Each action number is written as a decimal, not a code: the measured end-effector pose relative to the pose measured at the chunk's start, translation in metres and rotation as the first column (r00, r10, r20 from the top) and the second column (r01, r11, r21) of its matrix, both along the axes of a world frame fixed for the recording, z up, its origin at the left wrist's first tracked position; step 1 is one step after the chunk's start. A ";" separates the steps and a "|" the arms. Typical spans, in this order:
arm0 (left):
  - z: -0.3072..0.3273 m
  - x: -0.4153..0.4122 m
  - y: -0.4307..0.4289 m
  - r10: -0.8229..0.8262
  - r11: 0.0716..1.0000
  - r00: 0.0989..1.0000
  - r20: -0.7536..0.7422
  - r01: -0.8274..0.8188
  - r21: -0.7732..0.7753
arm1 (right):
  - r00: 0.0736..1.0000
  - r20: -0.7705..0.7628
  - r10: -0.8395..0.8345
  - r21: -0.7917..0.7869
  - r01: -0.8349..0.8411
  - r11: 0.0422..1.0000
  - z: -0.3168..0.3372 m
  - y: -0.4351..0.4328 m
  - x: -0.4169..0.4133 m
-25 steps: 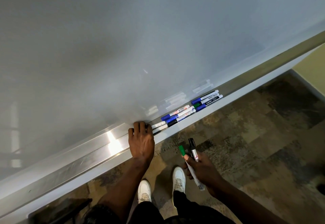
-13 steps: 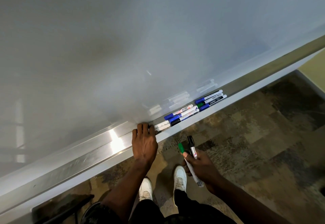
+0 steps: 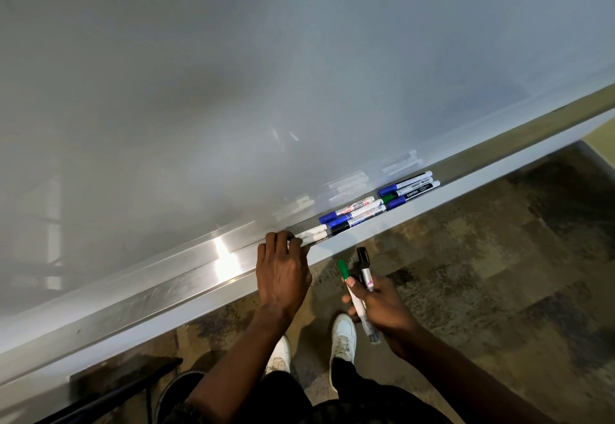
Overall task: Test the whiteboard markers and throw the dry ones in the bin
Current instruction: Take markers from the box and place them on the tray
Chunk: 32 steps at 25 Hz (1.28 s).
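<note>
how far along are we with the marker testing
Early, by the look of it. Done: nothing clearly; no bin is in view. In hand: the right hand holds two capped markers, and fingertips of the left hand touch the pale markers leftmost in the tray. Left: about six more capped markers lie in the tray, untested as far as I can tell.

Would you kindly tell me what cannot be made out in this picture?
Head view:
- The bin: outside the frame.
- Two white markers on the tray: near ends hidden under the left hand; whether it grips one is unclear.
- Under the right hand: barrels of the green-capped marker and black-capped marker; labels unreadable.
</note>
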<state>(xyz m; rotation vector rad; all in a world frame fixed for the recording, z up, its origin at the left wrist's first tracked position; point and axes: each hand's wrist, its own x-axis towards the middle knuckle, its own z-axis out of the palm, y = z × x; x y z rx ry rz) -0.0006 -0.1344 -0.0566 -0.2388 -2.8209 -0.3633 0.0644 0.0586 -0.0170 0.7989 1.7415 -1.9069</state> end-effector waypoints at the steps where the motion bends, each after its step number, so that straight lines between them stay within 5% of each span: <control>1: 0.011 0.006 0.005 0.028 0.994 1.000 0.007 -0.029 0.101 | 1.000 -0.009 -0.011 -0.026 0.011 1.000 0.002 0.000 -0.002; 4: 0.036 0.024 0.023 0.159 0.836 0.938 0.309 -0.294 0.463 | 0.998 -0.030 -0.052 -0.127 0.048 0.991 0.003 -0.004 -0.009; 7: 0.048 0.034 0.030 -0.080 0.535 0.722 0.687 -0.551 0.641 | 0.997 -0.083 -0.009 -0.162 -0.004 0.987 0.001 -0.008 -0.015; 12: 0.067 0.038 0.028 -0.209 0.213 0.653 0.728 -0.696 0.686 | 0.980 -0.168 0.107 -0.166 -0.135 0.977 0.002 -0.019 -0.016; 16: 0.064 0.027 0.014 -0.056 0.088 0.607 0.793 -0.788 0.609 | 0.976 -0.157 0.153 -0.234 -0.187 0.954 -0.007 -0.022 -0.014; 21: 0.058 0.007 -0.006 0.041 -0.393 0.563 0.826 -0.751 0.531 | 0.980 -0.148 0.135 0.024 -0.133 0.991 -0.016 -0.008 -0.006; 24: 0.053 -0.009 -0.007 0.038 -0.467 0.521 0.853 -0.745 0.476 | 0.991 -0.111 0.071 0.076 -0.062 0.995 -0.027 0.005 -0.001; 32: 0.043 -0.047 0.002 0.071 -0.472 0.444 0.893 -0.774 0.422 | 0.995 -0.057 0.080 0.074 -0.076 0.994 -0.030 0.018 0.005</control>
